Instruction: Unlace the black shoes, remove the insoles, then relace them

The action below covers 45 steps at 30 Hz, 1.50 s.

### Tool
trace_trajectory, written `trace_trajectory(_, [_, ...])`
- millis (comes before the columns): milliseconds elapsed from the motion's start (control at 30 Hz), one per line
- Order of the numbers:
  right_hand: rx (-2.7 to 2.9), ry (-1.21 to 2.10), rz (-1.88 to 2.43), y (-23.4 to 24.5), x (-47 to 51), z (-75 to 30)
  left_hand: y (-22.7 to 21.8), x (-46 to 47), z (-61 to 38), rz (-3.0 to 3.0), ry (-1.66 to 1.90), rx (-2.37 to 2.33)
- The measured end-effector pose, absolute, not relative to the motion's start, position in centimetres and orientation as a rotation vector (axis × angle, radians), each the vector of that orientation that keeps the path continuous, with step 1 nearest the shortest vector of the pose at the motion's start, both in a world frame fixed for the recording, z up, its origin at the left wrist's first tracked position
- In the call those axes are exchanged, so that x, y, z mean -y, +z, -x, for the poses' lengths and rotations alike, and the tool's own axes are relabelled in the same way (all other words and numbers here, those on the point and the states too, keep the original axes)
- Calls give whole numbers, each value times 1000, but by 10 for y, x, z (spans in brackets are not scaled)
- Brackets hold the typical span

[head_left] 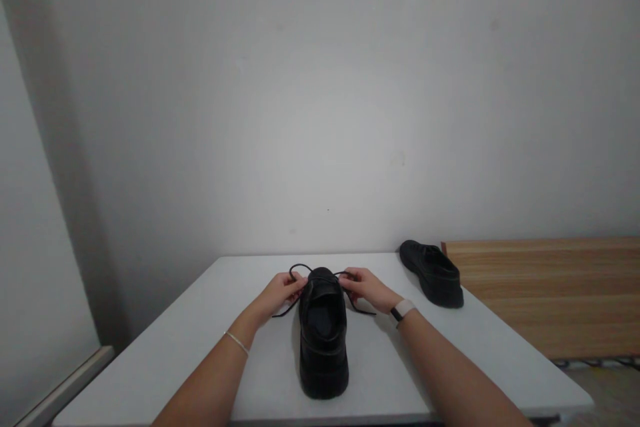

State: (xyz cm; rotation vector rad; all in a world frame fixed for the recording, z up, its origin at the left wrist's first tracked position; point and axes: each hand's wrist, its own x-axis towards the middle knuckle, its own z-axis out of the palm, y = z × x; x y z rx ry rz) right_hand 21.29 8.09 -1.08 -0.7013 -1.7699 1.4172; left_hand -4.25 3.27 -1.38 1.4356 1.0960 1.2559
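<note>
A black lace-up shoe (324,353) stands upright on the white table, heel toward me and toe toward the wall. On its left side, my left hand (284,290) pinches the black shoelace (299,265), which loops above the fingers; a loose end trails down onto the table. My right hand (364,287) grips the lace on the other side, close to the shoe's upper, and another end hangs below the fingers to the right. Both hands are level with the lacing. The knot itself is too small to make out.
A second black shoe (434,277) rests at the far right of the white table (210,320). Beyond the right edge is a wood-grain board (540,297). The grey wall (320,113) rises directly behind the table.
</note>
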Motion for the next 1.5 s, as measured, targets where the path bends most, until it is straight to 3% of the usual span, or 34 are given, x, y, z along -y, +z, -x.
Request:
trace_trajectory(267, [1612, 1375, 645, -11, -93, -216, -8, -36, 50, -1361, 1437, -1099])
trace_trajectory(500, [1698, 1486, 674, -16, -88, -215, -15, -33, 40, -1441, 1268, -1102])
trace_trajectory(733, [1526, 1384, 612, -11, -96, -219, -10, -39, 50, -1386, 1471, -1077])
trace_trajectory(967, [1638, 1520, 668, -17, -90, -214, -17, -36, 40, -1426, 1325, -1010])
trace_trajectory(1500, [1063, 1174, 590, -5, -108, -233, 2, -42, 70, -833, 1834, -582])
